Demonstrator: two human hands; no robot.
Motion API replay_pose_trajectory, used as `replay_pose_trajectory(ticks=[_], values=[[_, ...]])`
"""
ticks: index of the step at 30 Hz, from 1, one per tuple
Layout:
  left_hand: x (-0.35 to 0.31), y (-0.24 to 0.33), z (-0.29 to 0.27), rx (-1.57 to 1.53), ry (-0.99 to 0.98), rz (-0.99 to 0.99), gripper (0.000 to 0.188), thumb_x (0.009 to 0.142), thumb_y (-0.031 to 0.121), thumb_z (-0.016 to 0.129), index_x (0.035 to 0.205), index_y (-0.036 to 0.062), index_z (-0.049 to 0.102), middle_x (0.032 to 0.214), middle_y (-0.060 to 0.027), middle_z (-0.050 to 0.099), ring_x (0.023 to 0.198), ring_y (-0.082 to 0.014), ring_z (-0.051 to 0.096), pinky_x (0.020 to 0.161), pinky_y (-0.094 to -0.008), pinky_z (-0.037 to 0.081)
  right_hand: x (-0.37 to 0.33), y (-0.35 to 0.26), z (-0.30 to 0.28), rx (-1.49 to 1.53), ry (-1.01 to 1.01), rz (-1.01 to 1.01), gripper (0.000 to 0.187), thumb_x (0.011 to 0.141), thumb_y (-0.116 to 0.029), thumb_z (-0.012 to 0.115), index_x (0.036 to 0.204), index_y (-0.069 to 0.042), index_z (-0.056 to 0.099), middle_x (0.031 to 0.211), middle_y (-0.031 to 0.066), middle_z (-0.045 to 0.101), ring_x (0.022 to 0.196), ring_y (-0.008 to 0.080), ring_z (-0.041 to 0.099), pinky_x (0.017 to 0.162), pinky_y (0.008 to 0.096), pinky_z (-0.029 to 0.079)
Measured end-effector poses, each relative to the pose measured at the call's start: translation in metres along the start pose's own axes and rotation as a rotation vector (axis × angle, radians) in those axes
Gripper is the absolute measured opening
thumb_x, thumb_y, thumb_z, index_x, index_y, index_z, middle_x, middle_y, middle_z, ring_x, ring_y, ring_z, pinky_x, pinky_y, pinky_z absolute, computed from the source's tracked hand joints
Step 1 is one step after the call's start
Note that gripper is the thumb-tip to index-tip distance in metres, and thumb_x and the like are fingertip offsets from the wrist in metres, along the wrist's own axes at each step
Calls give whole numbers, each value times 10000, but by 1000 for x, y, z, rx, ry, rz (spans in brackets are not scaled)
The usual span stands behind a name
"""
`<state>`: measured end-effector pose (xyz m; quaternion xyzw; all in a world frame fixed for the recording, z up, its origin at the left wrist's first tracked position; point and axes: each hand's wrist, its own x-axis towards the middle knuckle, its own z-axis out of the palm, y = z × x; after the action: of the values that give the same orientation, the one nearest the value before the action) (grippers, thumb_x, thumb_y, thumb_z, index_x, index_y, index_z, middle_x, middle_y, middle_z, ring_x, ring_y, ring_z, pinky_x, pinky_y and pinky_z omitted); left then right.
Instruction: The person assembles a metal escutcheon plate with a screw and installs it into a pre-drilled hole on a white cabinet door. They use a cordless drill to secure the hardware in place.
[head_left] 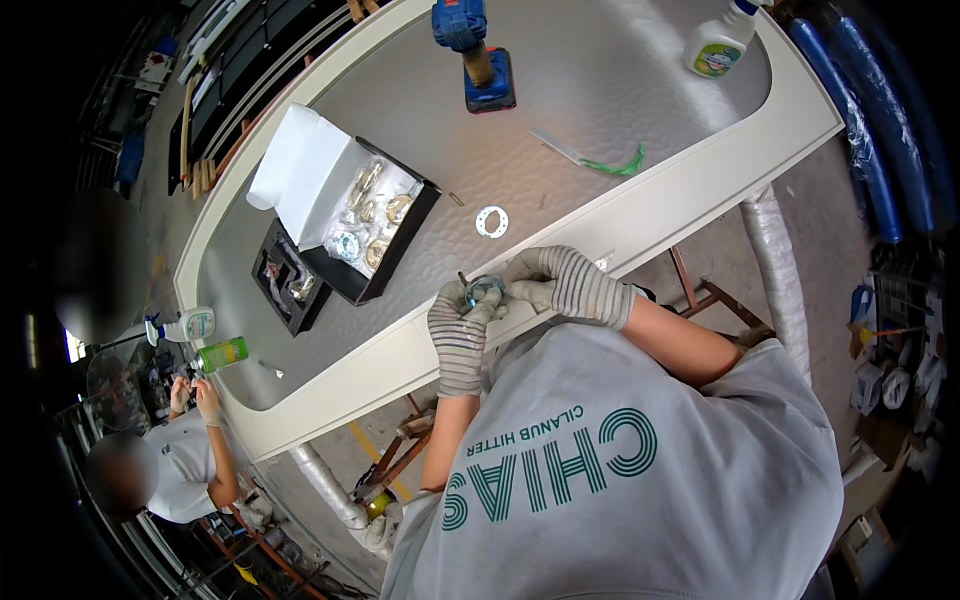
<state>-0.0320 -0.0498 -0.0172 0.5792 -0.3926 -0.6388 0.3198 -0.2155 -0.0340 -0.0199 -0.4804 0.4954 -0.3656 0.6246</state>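
Observation:
Both my hands wear grey-striped work gloves and meet over the near edge of a white-framed panel with a textured glass middle. My left hand is closed round a small round metal fitting with a thin stem sticking up beside it. At the fitting's right side, my right hand has its fingers pinched together; what is between them is hidden. Just beyond my hands lies a flat white ring plate with holes. A small brass-coloured pin lies near the box.
An open black box holds wrapped brass-coloured hardware, beside a black tray. Farther off lie a blue cordless drill, a green-handled blade-like tool and a spray bottle. At left, a co-worker stands near green-labelled bottles.

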Motion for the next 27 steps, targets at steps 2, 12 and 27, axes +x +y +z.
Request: replay_pose_trajectory(ticks=[2, 12, 27], values=[[1, -7, -4, -87, 7, -38, 125, 818, 26, 676, 889, -8, 579, 764, -100, 637, 666, -141, 632, 590, -218, 527, 4, 0, -14, -99, -3, -35, 157, 852, -119, 634, 952, 1, 619, 832, 45, 648, 693, 99, 573, 664, 261, 489], [-2, 5, -25, -693, -45, -110, 147, 817, 55, 682, 927, 75, 586, 835, -46, 619, 690, -124, 640, 568, -201, 538, 144, -5, -4, -1060, 115, -35, 210, 809, -157, 633, 973, -31, 669, 908, 162, 689, 869, 331, 667, 733, 388, 544], [-24, 34, -32, -1272, -445, -121, 266, 808, 69, 700, 1019, 16, 546, 842, -21, 520, 569, -47, 429, 467, -178, 381, 64, -47, -11, 373, -381, -132, 207, 828, -93, 677, 1010, 6, 667, 822, 41, 645, 758, 106, 602, 689, 262, 513]])
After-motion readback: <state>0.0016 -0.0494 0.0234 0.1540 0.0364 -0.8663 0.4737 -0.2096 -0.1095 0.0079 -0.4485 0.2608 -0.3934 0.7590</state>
